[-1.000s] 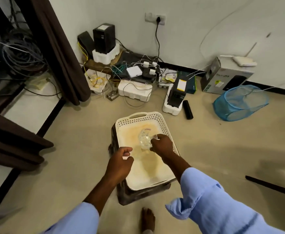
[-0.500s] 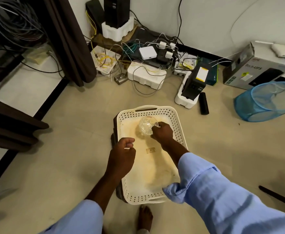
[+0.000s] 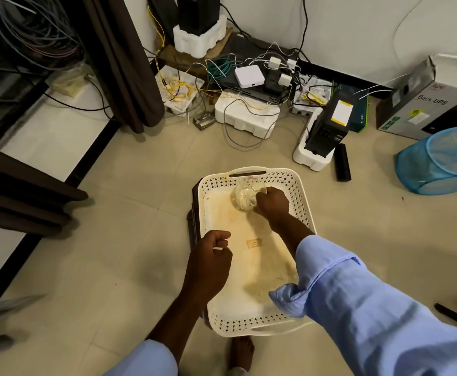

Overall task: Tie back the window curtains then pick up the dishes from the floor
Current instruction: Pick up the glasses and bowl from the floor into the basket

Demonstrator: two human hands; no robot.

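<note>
A small clear glass bowl (image 3: pixel 246 195) is at the far end of a white perforated plastic tray (image 3: pixel 300 202), which sits on a dark stool. My right hand (image 3: pixel 272 203) grips the bowl by its right rim. My left hand (image 3: pixel 211 260) hovers over the tray's left edge with its fingers curled into a loose fist, holding nothing that I can see. A dark brown curtain (image 3: pixel 124 63) hangs at the upper left beside the window ledge.
Network gear, styrofoam blocks (image 3: pixel 246 115) and tangled cables crowd the wall ahead. A blue mesh basket (image 3: pixel 438 161) lies on its side at the right, behind it a cardboard UPS box (image 3: pixel 425 109). A black bar (image 3: pixel 342 162) lies on the tiles. My bare foot (image 3: pixel 239 354) stands below the tray.
My right hand has carried the glass bowl from the tray's middle toward its far end. The view has tilted closer to the tray. My left hand stays by the left edge.
</note>
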